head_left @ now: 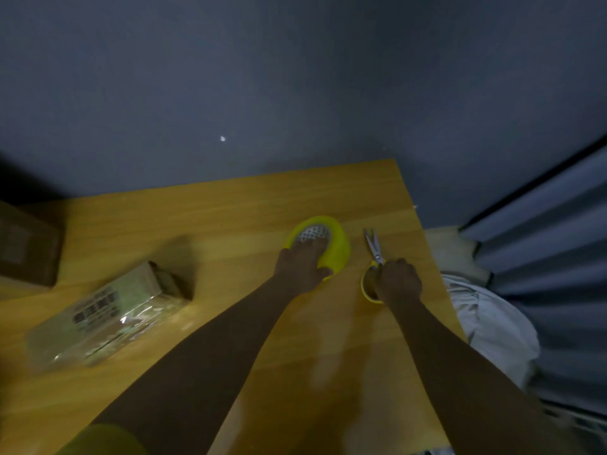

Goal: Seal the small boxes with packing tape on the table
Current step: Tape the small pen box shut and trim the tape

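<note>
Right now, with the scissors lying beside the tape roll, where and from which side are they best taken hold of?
By the yellow handle loops, from the near side. The scissors lie flat on the table with blades pointing away toward the wall and handles toward the person, where the right hand already grips them. The left hand holds the tape roll, so approaching from the right looks clearest.

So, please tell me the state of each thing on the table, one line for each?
Tape roll: lying on the table, left hand gripping it.
Scissors: blades closed, lying on the table, right hand on the yellow handles.
Small box: lying flat, already covered with shiny clear tape.
Brown box: at the left edge, closed as far as visible.
</note>
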`<action>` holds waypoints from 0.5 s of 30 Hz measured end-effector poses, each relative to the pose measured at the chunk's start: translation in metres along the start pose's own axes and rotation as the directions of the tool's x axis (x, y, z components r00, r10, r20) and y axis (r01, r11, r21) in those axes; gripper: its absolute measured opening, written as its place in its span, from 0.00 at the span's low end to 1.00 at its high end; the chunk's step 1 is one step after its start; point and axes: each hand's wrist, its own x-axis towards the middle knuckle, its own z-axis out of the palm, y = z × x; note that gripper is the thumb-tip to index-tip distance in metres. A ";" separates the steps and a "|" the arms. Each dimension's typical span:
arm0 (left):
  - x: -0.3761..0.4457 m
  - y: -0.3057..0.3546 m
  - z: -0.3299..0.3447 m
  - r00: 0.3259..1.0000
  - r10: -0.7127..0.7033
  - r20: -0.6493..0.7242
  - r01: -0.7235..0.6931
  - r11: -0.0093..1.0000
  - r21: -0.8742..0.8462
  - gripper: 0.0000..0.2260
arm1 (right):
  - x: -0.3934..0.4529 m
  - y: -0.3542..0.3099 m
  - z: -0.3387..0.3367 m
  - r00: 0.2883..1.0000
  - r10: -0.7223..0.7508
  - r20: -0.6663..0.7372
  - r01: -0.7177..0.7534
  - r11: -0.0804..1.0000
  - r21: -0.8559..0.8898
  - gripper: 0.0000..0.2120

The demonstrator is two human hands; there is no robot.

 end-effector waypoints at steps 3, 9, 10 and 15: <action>0.012 0.007 0.004 1.000 0.012 -0.025 -0.012 1.000 -0.004 0.24 | 0.007 -0.004 0.001 0.968 -0.146 -0.206 0.220 0.887 0.406 0.15; 0.016 0.008 0.003 0.998 0.050 -0.048 -0.053 0.997 -0.063 0.20 | 0.007 -0.024 -0.009 0.965 -0.249 -0.086 0.163 0.310 0.937 0.16; 0.014 0.006 0.002 0.997 0.065 -0.042 -0.068 0.994 -0.086 0.19 | 0.008 -0.024 -0.010 0.958 -0.239 -0.159 0.239 0.356 0.904 0.14; 0.001 -0.001 0.000 0.994 0.083 -0.071 -0.098 0.964 -0.246 0.11 | 0.008 -0.029 -0.017 0.873 -0.301 -0.385 0.489 0.531 0.692 0.07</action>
